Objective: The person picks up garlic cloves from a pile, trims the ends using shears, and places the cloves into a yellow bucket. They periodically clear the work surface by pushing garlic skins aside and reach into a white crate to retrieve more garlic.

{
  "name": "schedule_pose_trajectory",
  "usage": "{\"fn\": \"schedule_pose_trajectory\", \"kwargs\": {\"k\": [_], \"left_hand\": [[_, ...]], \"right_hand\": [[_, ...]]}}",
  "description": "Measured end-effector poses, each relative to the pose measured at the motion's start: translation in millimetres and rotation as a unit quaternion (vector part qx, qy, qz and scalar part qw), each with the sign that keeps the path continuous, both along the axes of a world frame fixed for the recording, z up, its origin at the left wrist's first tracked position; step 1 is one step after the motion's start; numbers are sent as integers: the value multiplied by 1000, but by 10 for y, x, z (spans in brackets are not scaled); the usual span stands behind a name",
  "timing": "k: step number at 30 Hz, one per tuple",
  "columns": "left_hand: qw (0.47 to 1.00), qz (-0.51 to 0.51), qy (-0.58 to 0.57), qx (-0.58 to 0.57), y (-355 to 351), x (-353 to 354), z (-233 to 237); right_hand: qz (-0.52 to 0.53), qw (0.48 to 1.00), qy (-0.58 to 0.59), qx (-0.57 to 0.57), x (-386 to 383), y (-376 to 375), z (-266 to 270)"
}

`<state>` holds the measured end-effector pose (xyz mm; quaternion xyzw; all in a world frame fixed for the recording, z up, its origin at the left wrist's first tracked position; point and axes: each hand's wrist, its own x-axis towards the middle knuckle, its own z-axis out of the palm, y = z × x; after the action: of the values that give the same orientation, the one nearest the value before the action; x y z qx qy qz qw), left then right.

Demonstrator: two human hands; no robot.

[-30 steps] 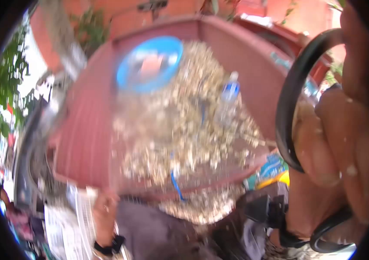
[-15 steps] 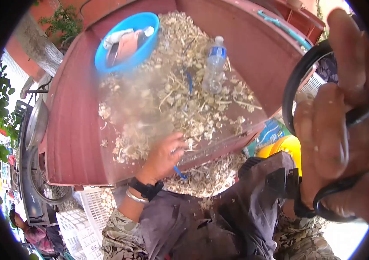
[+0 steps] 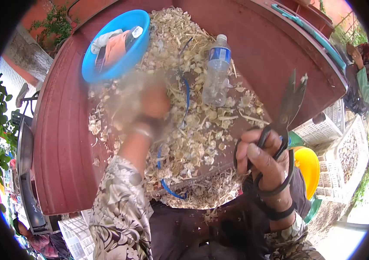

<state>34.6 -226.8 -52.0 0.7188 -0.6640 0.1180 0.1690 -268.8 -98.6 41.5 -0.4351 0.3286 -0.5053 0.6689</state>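
My right hand (image 3: 269, 158) is closed round the black handles of a pair of scissors (image 3: 290, 106), whose blades point up and stand slightly apart. My left hand (image 3: 155, 102) is smeared by motion over the pile of dry husks and stalks (image 3: 197, 125); its fingers and anything in them cannot be made out. Near it, a blue basin (image 3: 90, 69) holds a phone-like item and cloth or paper. A clear plastic bottle (image 3: 217, 76) with a blue label stands or lies on the husks. A blue strap (image 3: 187, 97) runs through the pile.
The red cart bed (image 3: 65, 147) has raised sides. White crates (image 3: 349, 160) and a yellow container (image 3: 307, 171) are at the right. A metal pan (image 3: 25, 138) is at the left. Other people, partly visible, are at the upper right (image 3: 364, 78) and lower left (image 3: 41, 245).
My left hand has moved up and away over the husks. My right hand has moved down and left, away from the camera, bringing the scissor blades into view.
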Motion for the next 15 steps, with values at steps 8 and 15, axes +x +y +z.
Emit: {"fn": "schedule_pose_trajectory", "kwargs": {"k": [8, 15], "left_hand": [[976, -145, 163, -3, 534, 408, 113], [694, -49, 714, 73, 1640, -550, 909]], "right_hand": [[63, 988, 129, 57, -42, 58, 8], [1, 829, 456, -324, 72, 160, -344]]}}
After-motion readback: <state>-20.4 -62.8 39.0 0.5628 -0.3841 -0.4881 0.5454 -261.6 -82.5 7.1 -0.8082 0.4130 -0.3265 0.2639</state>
